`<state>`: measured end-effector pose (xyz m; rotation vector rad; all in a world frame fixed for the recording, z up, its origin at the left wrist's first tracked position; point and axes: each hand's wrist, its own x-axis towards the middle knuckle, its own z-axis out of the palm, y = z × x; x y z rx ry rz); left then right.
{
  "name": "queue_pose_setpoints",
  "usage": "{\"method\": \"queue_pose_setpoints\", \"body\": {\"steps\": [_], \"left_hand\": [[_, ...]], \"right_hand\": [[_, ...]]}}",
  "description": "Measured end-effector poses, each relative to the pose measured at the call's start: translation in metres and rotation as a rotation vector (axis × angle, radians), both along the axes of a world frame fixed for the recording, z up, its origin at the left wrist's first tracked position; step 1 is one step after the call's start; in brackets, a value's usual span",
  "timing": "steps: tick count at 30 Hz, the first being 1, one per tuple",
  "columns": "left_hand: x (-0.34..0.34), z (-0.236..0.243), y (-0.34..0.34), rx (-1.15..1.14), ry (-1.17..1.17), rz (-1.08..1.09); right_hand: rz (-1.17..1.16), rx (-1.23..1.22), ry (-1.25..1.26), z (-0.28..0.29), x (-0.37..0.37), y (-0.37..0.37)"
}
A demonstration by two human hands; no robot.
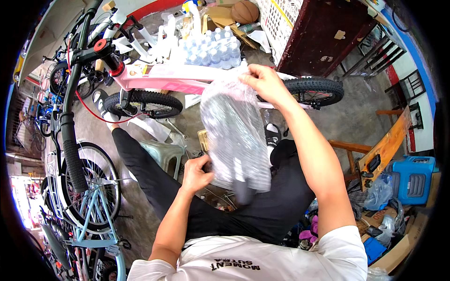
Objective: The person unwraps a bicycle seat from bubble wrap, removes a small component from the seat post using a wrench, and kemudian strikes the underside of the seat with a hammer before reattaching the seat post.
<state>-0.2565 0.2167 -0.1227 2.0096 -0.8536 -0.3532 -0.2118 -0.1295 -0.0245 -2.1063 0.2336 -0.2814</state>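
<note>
In front of me is a long dark object, perhaps a bicycle saddle, in clear plastic wrap (236,136); the wrap blurs its shape. My right hand (265,83) pinches the wrap's upper end, close to the pink bicycle frame (166,77). Lower down, the closed fingers of my left hand (197,174) are at its left edge, gripping there. What exactly lies between those fingers is partly hidden. Behind the wrap, the pink frame runs from a black handlebar (75,136) on the left to a knobby rear tyre (316,90) on the right.
Packed water bottles (213,49) and a basketball (244,11) lie beyond the frame. A light blue bicycle (96,206) stands at the left. Beside my left leg is a pale plastic stool (161,154). A blue plastic case (412,180) and a wooden board (386,145) stand at the right.
</note>
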Motion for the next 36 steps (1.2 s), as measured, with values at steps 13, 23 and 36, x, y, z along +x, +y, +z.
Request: {"method": "queue_pose_setpoints", "body": {"steps": [13, 23, 36], "left_hand": [[-0.003, 0.050, -0.013, -0.025, 0.151, 0.221], [-0.009, 0.056, -0.008, 0.062, 0.147, 0.072], [0.009, 0.068, -0.025, 0.180, -0.364, 0.346]], "right_hand": [[0.295, 0.096, -0.469, 0.057, -0.040, 0.025], [0.640, 0.250, -0.399, 0.049, -0.056, 0.085], [0.250, 0.513, -0.397, 0.040, -0.039, 0.098]]}}
